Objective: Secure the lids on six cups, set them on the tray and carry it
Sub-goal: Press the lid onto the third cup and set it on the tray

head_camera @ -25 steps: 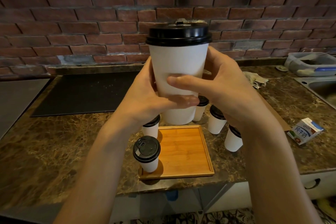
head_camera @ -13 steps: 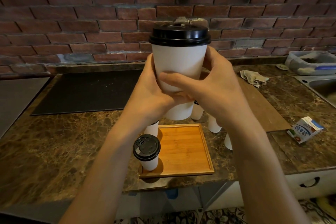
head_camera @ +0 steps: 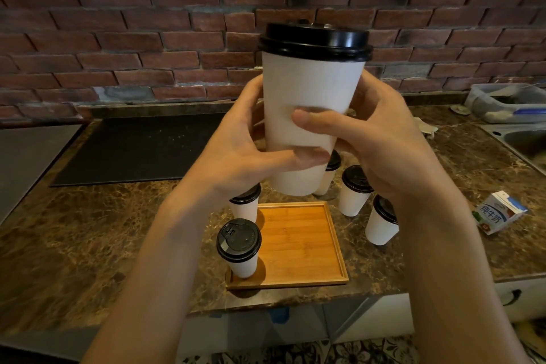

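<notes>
Countertop (head_camera: 88,245) of brown marble, wooden tray (head_camera: 301,239), brick wall (head_camera: 118,38)

- left hand (head_camera: 236,154) and right hand (head_camera: 384,151): both bare, thumbnails cut pretty short
- left forearm (head_camera: 153,260) and right forearm (head_camera: 443,260): bare too, slim-ish, running right down to the bottom of the frame

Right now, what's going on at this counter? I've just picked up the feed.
A person holds a white paper cup with a black lid up above the counter, left hand and right hand both wrapped round its body. Below, one lidded cup stands on the front-left corner of the wooden tray. A second lidded cup is at its back-left corner, on or off I cannot tell. Three more lidded cups stand on the marble counter beside the tray.
</notes>
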The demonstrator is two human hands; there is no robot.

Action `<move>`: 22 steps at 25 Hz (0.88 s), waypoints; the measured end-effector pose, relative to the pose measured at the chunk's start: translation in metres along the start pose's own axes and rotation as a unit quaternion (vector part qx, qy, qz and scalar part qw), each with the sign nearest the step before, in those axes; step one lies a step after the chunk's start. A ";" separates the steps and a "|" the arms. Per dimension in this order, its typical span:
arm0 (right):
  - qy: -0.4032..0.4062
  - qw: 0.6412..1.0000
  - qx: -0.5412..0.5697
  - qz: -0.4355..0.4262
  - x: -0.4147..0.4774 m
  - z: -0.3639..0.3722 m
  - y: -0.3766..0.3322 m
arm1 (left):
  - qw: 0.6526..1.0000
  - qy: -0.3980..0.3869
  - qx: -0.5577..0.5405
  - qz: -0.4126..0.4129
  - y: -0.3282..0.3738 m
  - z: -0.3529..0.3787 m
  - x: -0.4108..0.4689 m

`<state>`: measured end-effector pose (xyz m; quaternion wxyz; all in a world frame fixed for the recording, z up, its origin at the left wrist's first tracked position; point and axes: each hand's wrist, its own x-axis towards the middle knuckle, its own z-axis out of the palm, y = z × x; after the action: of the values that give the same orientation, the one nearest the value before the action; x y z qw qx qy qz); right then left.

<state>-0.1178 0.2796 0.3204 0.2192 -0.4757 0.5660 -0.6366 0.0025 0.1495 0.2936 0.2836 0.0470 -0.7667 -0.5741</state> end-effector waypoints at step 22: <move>0.027 0.996 -0.078 0.027 0.005 0.010 0.004 | 0.999 0.046 0.004 0.005 -0.007 0.010 0.002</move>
<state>-0.1128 0.2693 0.3172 0.1832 -0.4581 0.6323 -0.5973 -0.0061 0.1553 0.2863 0.3212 0.0703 -0.7557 -0.5664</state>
